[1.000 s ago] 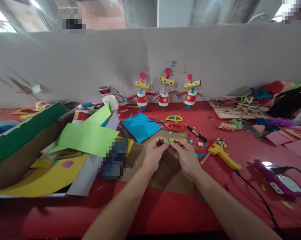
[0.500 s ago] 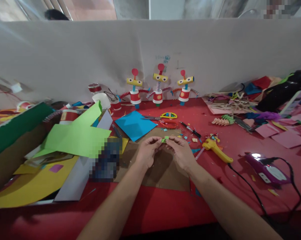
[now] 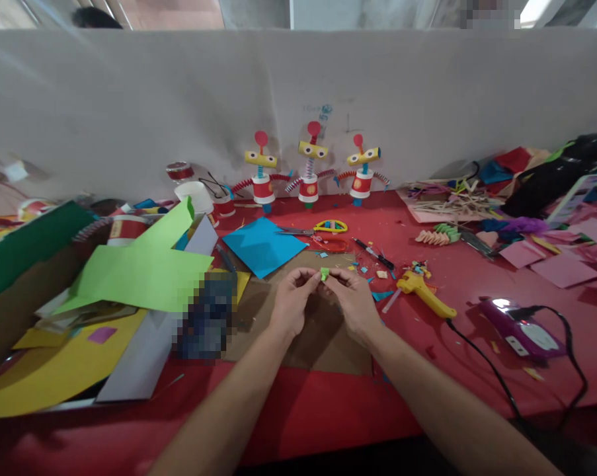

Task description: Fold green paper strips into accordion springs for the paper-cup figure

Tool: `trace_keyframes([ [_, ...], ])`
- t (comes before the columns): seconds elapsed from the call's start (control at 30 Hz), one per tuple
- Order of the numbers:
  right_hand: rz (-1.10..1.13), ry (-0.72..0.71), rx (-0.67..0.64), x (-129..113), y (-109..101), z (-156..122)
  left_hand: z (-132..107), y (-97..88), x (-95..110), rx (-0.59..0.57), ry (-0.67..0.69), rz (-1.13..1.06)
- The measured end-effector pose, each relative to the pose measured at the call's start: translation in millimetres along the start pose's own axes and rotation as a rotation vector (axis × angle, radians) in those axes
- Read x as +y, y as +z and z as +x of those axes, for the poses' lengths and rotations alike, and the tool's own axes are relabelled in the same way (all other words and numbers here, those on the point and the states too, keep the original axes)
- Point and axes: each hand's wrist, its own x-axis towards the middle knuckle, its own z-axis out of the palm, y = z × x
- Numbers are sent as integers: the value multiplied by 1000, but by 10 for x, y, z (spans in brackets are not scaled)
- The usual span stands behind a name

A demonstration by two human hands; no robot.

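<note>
Jointly pinching a small folded bright-green paper piece point(image 3: 324, 274) with bare left hand point(image 3: 292, 301) and right hand point(image 3: 352, 301), above a flat brown cardboard sheet point(image 3: 322, 347).

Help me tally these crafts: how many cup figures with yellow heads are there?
3, in a row at the back of the red table: the left figure, the middle figure and the right figure. More may be hidden in the open box.
</note>
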Motion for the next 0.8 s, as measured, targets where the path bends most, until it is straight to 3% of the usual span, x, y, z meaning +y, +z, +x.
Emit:
trace_keyframes([
  [0.33,10,3,-23,-60,-38,11,4,-22,72,2,-98,-94],
  [0.8,-252,-121,-88,-80,-97,30,81,-84,31,-38,-87,-60],
])
